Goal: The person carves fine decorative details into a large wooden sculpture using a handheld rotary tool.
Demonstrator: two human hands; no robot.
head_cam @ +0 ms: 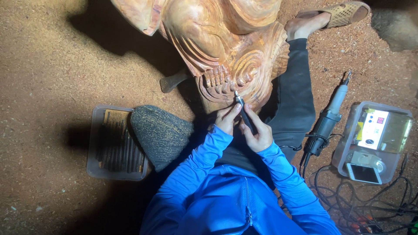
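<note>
A large reddish wooden carving (222,43) with curved grooves stands on the sawdust floor between my legs. My right hand (257,132) grips a slim black rotary handpiece (244,111) like a pen, its tip touching the carving's lower edge. My left hand (227,118) rests beside it, fingers steadying the handpiece near the tip. Both arms wear blue sleeves.
A clear tray of several carving bits (114,146) lies at the left beside my dusty knee (159,132). At the right lie a second grey grinder handpiece (328,119), a power unit in a clear box (374,135), a phone (363,172) and tangled cables (361,209).
</note>
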